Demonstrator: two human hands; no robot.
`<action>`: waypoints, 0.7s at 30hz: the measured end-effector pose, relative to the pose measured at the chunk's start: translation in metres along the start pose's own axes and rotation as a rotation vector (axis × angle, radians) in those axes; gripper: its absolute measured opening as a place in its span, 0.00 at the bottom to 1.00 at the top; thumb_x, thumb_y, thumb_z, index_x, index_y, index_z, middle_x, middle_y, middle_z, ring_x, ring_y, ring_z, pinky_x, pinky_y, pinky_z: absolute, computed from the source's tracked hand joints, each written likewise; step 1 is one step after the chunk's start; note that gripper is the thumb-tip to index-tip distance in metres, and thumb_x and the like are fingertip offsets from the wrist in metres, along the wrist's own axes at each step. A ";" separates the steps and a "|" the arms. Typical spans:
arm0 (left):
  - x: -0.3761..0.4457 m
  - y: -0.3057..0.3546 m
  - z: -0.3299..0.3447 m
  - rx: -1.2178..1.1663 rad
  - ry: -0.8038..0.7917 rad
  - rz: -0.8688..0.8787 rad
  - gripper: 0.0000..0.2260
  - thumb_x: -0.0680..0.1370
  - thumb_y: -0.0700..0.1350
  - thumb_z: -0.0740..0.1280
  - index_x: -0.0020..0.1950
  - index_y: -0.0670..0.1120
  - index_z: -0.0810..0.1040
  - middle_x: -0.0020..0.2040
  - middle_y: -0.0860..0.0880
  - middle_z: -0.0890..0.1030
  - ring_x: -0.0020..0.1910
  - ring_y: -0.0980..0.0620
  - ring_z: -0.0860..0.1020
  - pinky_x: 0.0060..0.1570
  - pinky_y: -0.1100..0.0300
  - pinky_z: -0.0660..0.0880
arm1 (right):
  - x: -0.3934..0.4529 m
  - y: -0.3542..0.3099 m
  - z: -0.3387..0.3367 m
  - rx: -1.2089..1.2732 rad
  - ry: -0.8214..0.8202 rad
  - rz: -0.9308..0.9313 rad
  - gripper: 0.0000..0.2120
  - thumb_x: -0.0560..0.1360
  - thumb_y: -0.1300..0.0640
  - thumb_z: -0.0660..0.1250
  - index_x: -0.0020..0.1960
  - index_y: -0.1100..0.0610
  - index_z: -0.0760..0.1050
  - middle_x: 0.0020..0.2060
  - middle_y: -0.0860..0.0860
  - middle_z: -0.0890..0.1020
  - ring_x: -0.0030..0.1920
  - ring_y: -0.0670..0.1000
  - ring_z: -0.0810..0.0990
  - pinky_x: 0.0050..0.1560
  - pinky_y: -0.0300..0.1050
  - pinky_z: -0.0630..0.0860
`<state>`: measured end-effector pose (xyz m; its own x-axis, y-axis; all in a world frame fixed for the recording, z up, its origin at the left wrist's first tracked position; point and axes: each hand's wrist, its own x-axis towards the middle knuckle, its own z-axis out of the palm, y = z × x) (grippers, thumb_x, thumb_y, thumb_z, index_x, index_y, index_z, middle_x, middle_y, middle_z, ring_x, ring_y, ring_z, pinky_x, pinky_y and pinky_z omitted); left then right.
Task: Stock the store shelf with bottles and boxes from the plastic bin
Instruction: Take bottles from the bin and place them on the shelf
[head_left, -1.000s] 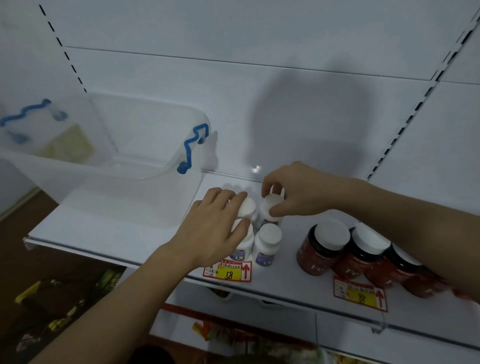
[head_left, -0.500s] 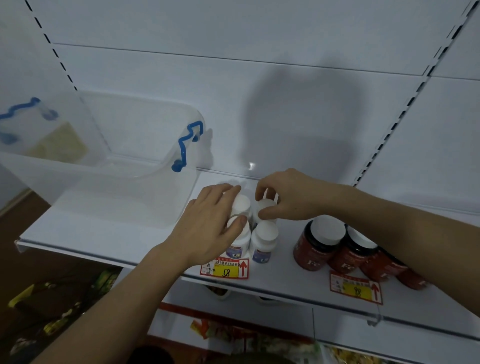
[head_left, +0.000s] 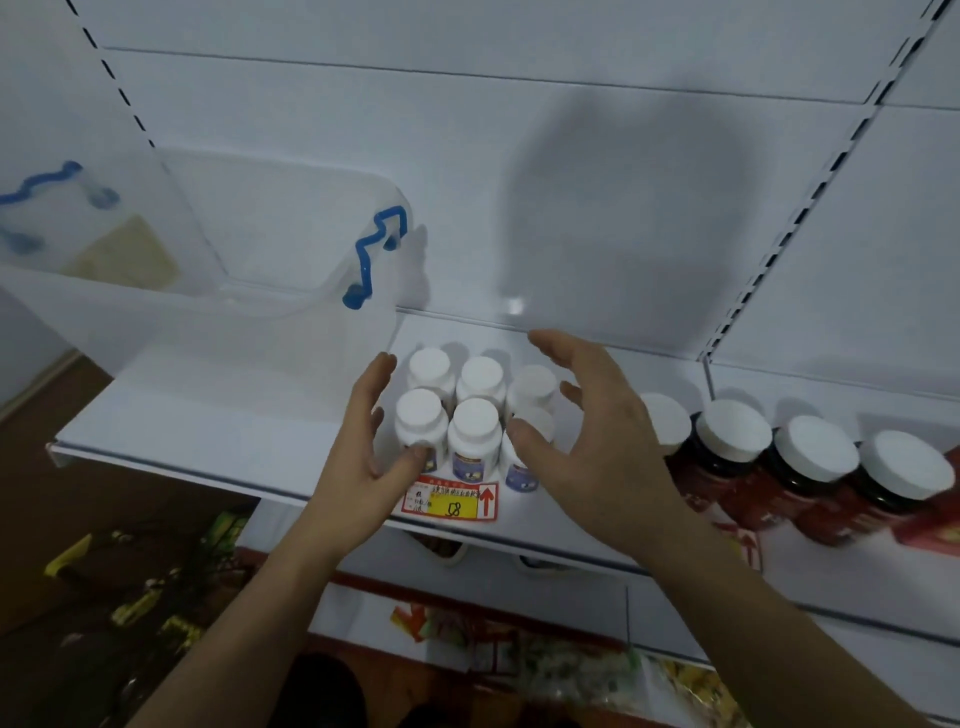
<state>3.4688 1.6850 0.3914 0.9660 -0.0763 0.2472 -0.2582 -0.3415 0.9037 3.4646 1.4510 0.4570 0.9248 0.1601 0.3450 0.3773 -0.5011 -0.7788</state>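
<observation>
A: White-capped small bottles (head_left: 470, 415), six in two rows, upright on the white shelf (head_left: 218, 415) above a yellow price tag (head_left: 451, 501). Head view only.

B: Hands?

A: Left hand (head_left: 363, 457) spread, thumb touching the front-left bottle. Right hand (head_left: 587, 441) spread too, fingers loosely arched against the right-hand pair; nothing gripped.

B: Risks?

A: Tight packing near the shelf edge: a nudge while withdrawing could topple several, domino-style. Clear plastic bin (head_left: 260, 322) just left; dark red jars (head_left: 779, 467) right.
</observation>
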 end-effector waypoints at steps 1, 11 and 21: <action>0.000 -0.002 0.000 -0.013 -0.021 -0.021 0.39 0.76 0.54 0.69 0.82 0.53 0.53 0.80 0.61 0.59 0.79 0.58 0.61 0.78 0.43 0.60 | -0.006 0.003 0.006 0.005 0.021 0.016 0.32 0.72 0.54 0.72 0.74 0.49 0.66 0.67 0.43 0.71 0.67 0.39 0.69 0.68 0.33 0.66; 0.026 -0.009 -0.006 -0.114 -0.234 -0.017 0.54 0.68 0.49 0.81 0.83 0.50 0.47 0.81 0.59 0.58 0.77 0.65 0.61 0.67 0.71 0.66 | -0.034 0.027 0.054 0.168 0.142 0.192 0.52 0.70 0.49 0.79 0.81 0.46 0.47 0.73 0.25 0.54 0.77 0.34 0.56 0.74 0.31 0.58; 0.036 -0.017 -0.002 -0.060 -0.261 0.016 0.56 0.60 0.48 0.86 0.80 0.53 0.56 0.71 0.66 0.70 0.70 0.68 0.69 0.62 0.75 0.68 | -0.028 0.048 0.073 0.332 0.159 0.244 0.50 0.66 0.63 0.82 0.78 0.50 0.58 0.68 0.34 0.73 0.70 0.39 0.72 0.65 0.34 0.73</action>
<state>3.5083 1.6896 0.3856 0.9313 -0.3223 0.1699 -0.2659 -0.2826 0.9216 3.4602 1.4843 0.3721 0.9796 -0.0749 0.1865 0.1682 -0.2032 -0.9646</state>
